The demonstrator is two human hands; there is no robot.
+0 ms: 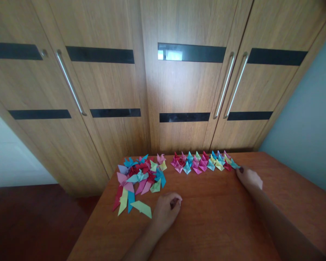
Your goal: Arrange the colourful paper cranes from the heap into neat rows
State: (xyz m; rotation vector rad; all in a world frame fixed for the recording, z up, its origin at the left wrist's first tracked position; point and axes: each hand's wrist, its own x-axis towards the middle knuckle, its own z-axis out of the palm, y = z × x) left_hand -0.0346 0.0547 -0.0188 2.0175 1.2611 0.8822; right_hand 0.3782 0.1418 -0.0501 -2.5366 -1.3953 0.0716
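Observation:
My left hand (165, 210) rests on the wooden table (214, 224) with its fingers curled in; whether anything is inside them is hidden. Just left of it lies a light green folded paper piece (141, 208). Beyond it is a loose pile of folded origami pieces (139, 175) in red, pink, blue and green. My right hand (249, 177) reaches to the right end of a row of small folded origami pieces (203, 162) at the table's far edge, its fingertips touching the last blue piece (235, 165).
A wooden wardrobe (163, 83) with long metal handles (225, 86) and dark glass strips stands right behind the table. A pale blue wall (309, 127) is on the right. Dark red floor (35, 221) shows on the left.

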